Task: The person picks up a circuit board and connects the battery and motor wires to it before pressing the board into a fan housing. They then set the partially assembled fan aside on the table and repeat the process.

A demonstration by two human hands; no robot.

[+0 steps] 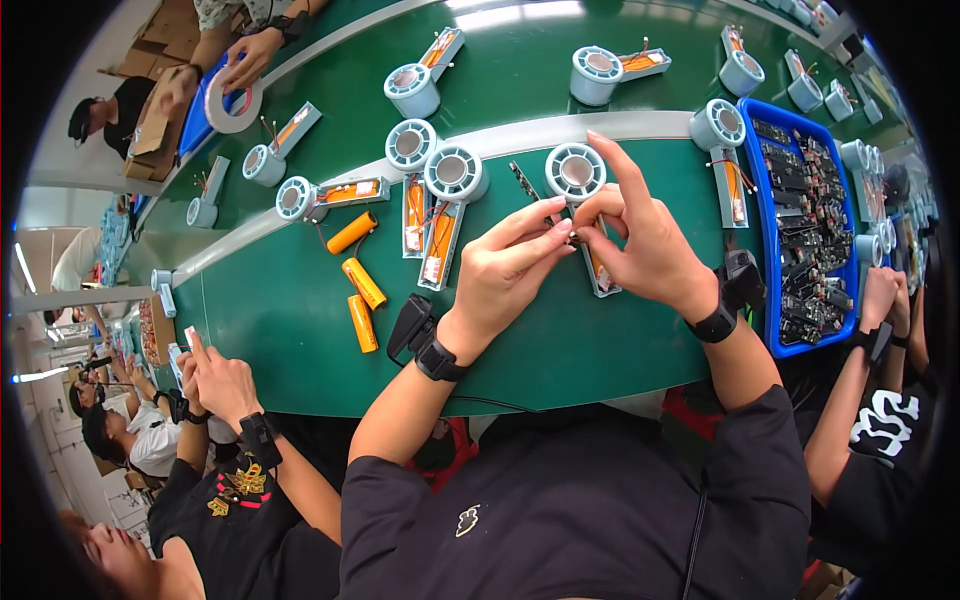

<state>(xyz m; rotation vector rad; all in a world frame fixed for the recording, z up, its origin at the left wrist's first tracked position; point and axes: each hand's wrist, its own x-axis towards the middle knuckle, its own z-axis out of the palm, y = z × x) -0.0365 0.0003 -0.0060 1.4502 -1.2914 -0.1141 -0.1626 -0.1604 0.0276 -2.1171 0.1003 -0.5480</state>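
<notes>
Between the fingertips of my left hand (508,262) is a narrow dark circuit board (523,183), its far end sticking up past the fingers. My right hand (648,240) meets it there, thumb and fingers pinched on what looks like a small white wire connector, partly hidden; its index finger points up. Just beyond my hands is a light blue fan housing (576,172) with a round slotted head. Its open handle (603,275), with an orange battery inside, runs toward me beneath my right hand.
Several similar housings (456,175) lie left and across the belt (510,80). Loose orange batteries (361,323) rest left of my hands. A blue tray (768,300) full of circuit boards stands right. Co-workers' hands (222,385) are at both sides and far left.
</notes>
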